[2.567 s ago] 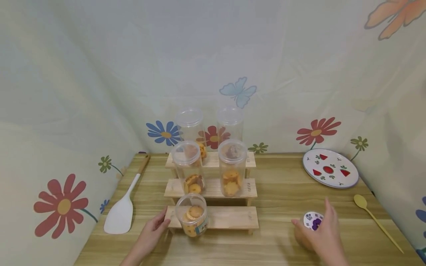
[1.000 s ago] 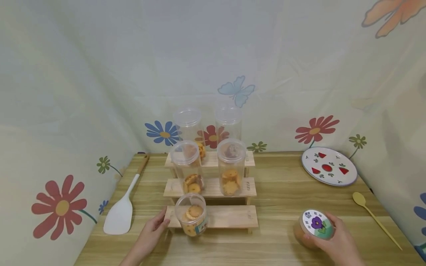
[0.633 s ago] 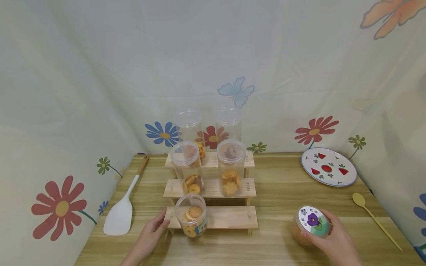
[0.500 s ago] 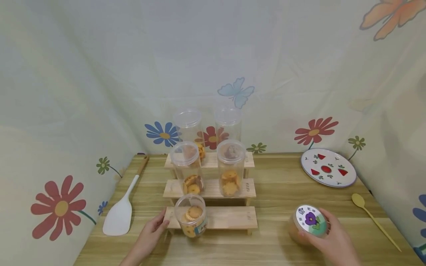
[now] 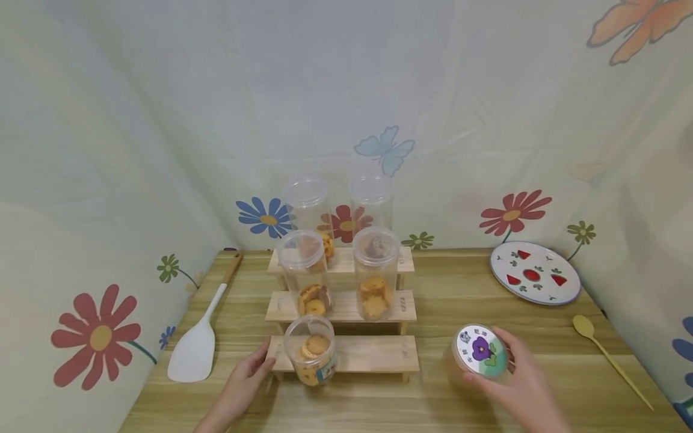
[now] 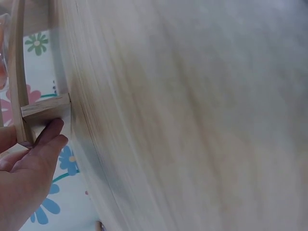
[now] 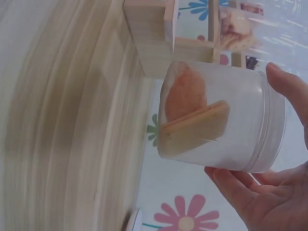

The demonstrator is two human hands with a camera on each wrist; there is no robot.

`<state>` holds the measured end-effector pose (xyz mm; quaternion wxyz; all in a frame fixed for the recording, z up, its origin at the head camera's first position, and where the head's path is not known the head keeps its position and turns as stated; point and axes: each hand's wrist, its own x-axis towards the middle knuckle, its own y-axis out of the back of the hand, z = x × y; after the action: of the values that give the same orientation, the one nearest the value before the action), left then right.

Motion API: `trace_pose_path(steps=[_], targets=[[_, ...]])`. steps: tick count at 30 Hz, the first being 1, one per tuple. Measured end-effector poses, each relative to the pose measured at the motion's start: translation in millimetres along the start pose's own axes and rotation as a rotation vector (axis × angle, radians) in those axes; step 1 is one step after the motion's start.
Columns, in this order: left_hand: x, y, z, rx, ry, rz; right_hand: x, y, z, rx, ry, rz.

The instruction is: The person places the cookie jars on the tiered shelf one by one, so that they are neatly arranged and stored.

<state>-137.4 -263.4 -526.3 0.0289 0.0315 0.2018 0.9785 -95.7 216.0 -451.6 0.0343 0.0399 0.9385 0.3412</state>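
My left hand grips the left end of the lowest step of a three-step wooden stand. In the left wrist view its fingers reach under the board. A short clear jar of cookies stands on that step, close to this hand. Right of the stand, my right hand holds a second short jar, whose lid bears a purple flower. The right wrist view shows thumb and fingers round its lid end, a few biscuits inside, and the jar's base off the table.
Tall clear lidded jars stand in pairs on the upper steps, such as a front left jar and a front right jar. A white spatula lies at left. A patterned plate and a yellow spoon lie at right.
My right hand has closed round the flower-lidded jar, lifted it and carried it left towards the stand. My left hand stays at the stand's lowest step.
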Motion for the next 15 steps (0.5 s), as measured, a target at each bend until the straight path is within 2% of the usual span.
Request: trace_pose_path(steps=[6, 12, 15], targets=[[-0.2, 0.1, 0.7, -0.015, -0.02, -0.007, -0.4, -8, -13, 0.002, 0.016, -0.032], [-0.5, 1.6, 0.1, -0.026, -0.01, -0.021, -4.9, -15, -21, 0.019, 0.155, 0.013], [-0.9, 2.2, 0.0, -0.027, -0.008, -0.024, -6.2, -18, -26, 0.035, 0.192, 0.018]])
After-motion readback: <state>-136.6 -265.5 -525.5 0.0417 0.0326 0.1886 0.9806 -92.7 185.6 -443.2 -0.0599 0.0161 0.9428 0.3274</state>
